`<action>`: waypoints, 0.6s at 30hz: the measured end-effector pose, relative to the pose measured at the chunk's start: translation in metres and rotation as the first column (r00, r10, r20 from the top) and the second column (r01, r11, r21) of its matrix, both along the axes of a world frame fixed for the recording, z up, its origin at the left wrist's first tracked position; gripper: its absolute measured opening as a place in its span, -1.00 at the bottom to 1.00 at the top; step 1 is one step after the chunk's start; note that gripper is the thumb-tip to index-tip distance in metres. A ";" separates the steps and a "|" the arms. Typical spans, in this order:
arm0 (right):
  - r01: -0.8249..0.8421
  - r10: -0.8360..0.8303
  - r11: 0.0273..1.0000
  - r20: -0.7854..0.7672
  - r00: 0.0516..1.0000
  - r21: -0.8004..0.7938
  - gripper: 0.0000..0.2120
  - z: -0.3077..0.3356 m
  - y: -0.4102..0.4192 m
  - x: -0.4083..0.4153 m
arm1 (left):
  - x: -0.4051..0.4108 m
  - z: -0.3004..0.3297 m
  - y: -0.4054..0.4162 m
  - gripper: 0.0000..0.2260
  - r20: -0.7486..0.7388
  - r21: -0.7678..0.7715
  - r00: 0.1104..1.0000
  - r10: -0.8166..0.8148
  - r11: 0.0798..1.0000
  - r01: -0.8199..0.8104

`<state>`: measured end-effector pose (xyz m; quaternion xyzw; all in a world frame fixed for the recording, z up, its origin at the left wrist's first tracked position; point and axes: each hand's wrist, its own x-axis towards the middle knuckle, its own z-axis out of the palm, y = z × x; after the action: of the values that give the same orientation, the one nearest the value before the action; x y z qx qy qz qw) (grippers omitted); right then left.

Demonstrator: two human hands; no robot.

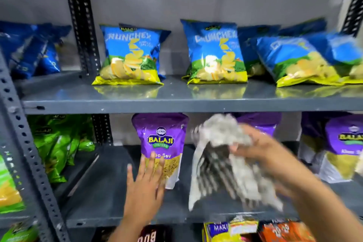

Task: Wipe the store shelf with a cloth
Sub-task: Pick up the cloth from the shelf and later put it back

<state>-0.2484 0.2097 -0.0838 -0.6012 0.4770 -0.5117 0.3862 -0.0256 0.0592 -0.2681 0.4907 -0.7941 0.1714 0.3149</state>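
Observation:
A grey metal shelf [110,198] runs across the lower middle of the head view. A purple Balaji snack bag [160,139] stands upright on it. My left hand [145,186] has its fingers spread flat against the lower front of that bag. My right hand [261,155] grips a grey-and-white striped cloth [222,165], which hangs bunched and blurred above the shelf to the right of the bag. Behind the cloth, another purple bag [261,122] is partly hidden.
The upper shelf [176,104] carries blue Crunchex chip bags [130,55]. Green bags [57,143] sit at the lower shelf's left, more purple bags [341,143] at its right. A perforated upright post [23,143] stands at the left. Packets [235,230] fill the shelf below.

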 end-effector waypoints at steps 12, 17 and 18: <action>0.000 -0.199 0.978 -0.927 0.317 -0.210 -0.51 0.094 -0.134 -0.002 | -0.025 0.209 -0.010 -0.46 -0.144 -0.332 0.988 -0.048 0.943 -0.002; 0.074 -0.119 0.992 -0.952 0.282 -0.102 -0.49 0.080 -0.147 0.008 | -0.022 0.207 -0.026 -0.33 -0.102 -0.246 0.994 0.037 0.967 -0.061; 0.068 -0.117 0.992 -0.953 0.278 -0.102 -0.50 0.081 -0.146 0.007 | -0.020 0.203 -0.030 -0.31 -0.081 -0.230 0.996 0.048 0.971 -0.066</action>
<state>-0.2416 0.0641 -0.0030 -0.7667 0.6365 -0.0816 -0.0188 -0.0458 0.0297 -0.0646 0.4792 -0.7417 0.2537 0.3948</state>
